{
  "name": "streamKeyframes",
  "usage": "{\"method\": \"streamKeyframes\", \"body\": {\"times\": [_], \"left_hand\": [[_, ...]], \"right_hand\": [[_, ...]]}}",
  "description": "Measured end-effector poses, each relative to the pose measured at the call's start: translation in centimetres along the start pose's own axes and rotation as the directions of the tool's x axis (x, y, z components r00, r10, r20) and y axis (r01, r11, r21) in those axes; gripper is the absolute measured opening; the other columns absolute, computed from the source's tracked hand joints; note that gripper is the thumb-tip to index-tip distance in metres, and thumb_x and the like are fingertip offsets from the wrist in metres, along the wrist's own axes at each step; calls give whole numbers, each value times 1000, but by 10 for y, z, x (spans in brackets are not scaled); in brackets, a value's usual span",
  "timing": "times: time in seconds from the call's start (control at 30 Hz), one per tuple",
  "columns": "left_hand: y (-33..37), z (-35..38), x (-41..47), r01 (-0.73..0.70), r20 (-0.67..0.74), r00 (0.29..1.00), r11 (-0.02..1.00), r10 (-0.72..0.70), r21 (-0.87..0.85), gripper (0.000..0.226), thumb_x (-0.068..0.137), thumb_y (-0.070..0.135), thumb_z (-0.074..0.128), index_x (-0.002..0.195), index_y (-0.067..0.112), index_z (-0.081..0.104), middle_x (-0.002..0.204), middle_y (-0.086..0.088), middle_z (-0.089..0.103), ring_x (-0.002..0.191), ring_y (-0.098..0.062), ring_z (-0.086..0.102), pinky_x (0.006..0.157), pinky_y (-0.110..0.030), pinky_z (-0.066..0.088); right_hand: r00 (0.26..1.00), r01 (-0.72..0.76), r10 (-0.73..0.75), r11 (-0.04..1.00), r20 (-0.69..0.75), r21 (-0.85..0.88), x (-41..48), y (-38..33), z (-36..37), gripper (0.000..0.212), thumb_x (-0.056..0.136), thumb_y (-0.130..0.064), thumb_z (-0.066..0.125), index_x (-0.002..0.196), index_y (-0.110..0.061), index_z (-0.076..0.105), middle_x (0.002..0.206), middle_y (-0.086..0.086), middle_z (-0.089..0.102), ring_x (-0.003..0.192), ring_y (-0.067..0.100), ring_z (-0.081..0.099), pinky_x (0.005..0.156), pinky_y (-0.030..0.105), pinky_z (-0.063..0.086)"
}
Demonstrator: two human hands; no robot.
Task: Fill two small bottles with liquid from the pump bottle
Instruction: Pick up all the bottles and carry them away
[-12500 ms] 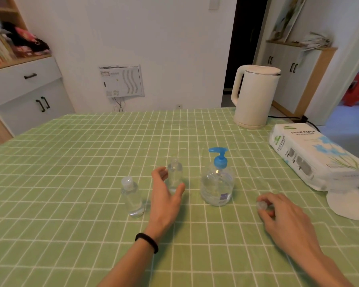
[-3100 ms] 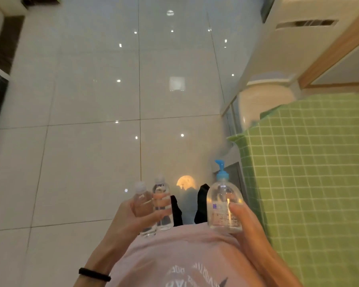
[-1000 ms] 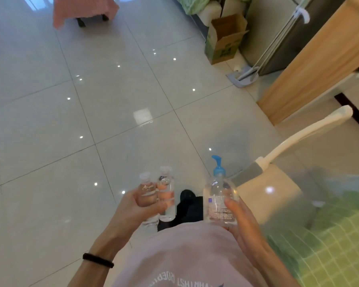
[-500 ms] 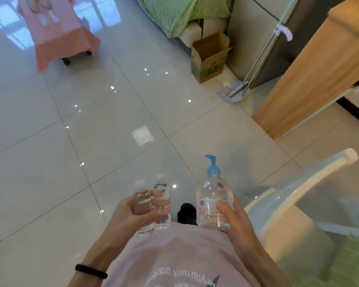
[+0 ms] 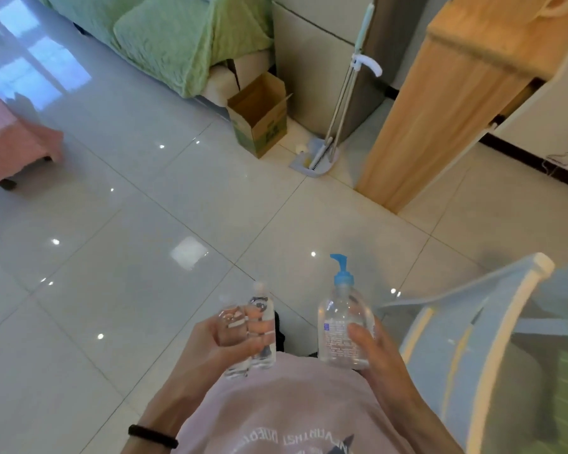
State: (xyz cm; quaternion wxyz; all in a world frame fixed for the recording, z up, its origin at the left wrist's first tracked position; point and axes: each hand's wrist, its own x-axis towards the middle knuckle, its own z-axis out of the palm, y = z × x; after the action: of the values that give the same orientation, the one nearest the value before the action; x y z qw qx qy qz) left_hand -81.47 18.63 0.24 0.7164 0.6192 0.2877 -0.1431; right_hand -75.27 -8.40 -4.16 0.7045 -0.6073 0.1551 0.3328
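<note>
lower centre: two small bottles (image 5: 263, 308) side by side in the left hand (image 5: 217, 348); pump bottle (image 5: 341, 326) just right of them, in the right hand (image 5: 374, 352). chair (image 5: 473, 339) at lower right. upper centre: box (image 5: 259, 122) on the floor (image 5: 112, 257) before the sofa (image 5: 177, 37); broom (image 5: 341, 93) right of it, cabinet (image 5: 440, 103) further right.

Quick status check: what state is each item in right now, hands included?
Small bottles: upright, side by side, gripped together in the left hand.
Pump bottle: upright, blue pump head on, held by the right hand.
Cardboard box: on the floor, top flaps open.
</note>
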Motion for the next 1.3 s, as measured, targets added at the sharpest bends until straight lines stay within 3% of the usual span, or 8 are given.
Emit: {"method": "streamKeyframes", "body": {"times": [0.3,0.57,0.7,0.83,0.93,1.07,1.2,1.3], "left_hand": [[86,-16,119,0,259,965,986,-44,167,41,67,25,90,107,21,82,104,-12,84,98,-26,81,81,-26,62],[139,33,212,4,401,908,960,-121,279,49,62,32,92,110,23,82,105,-9,84,99,-20,81,81,-23,62],[161,84,251,-19,398,912,955,-105,297,51,56,39,93,104,28,84,96,-8,84,86,-16,81,73,-21,61],[179,143,284,-14,376,921,954,-105,300,53,50,40,95,101,29,84,92,-10,84,76,-17,80,69,-21,61],[196,184,306,-13,379,920,957,-102,289,54,51,33,97,103,29,84,99,-11,84,88,-22,82,73,-24,63],[219,223,336,3,356,927,952,-117,307,48,60,22,102,104,17,83,100,-13,84,94,-27,82,72,-21,62],[247,249,366,-15,333,938,949,-96,315,52,50,35,98,99,23,85,97,-11,84,91,-25,82,72,-24,63],[264,264,398,8,341,931,945,-126,327,54,54,21,104,104,16,84,99,-14,84,92,-29,82,74,-27,65]], "right_hand": [[970,-7,39,991,-240,133,50,-39,28,65,71,-62,78,135,-56,67,124,-1,82,112,24,80,79,35,67],[918,75,7,979,-397,191,88,-76,-4,67,73,-67,81,138,-57,64,133,-7,78,121,20,77,106,59,58],[913,99,-8,974,-407,203,115,-107,-39,84,62,-83,85,140,-61,61,137,-8,76,123,19,75,107,57,57],[917,60,29,976,-399,208,143,-138,-88,64,79,-68,77,140,-62,60,136,-11,76,121,16,76,107,54,58],[910,60,32,977,-413,206,160,-171,-124,61,78,-66,77,137,-63,63,135,-10,76,120,16,77,106,54,59],[899,78,2,983,-438,165,187,-207,-168,59,68,-76,77,126,-74,62,126,-31,74,116,3,75,103,47,60],[904,68,28,976,-427,209,215,-241,-195,63,67,-71,81,127,-62,67,125,-11,80,112,14,79,84,33,66],[896,78,29,972,-443,220,240,-261,-209,65,64,-75,84,126,-64,66,128,-10,79,116,16,78,92,43,65]]}}
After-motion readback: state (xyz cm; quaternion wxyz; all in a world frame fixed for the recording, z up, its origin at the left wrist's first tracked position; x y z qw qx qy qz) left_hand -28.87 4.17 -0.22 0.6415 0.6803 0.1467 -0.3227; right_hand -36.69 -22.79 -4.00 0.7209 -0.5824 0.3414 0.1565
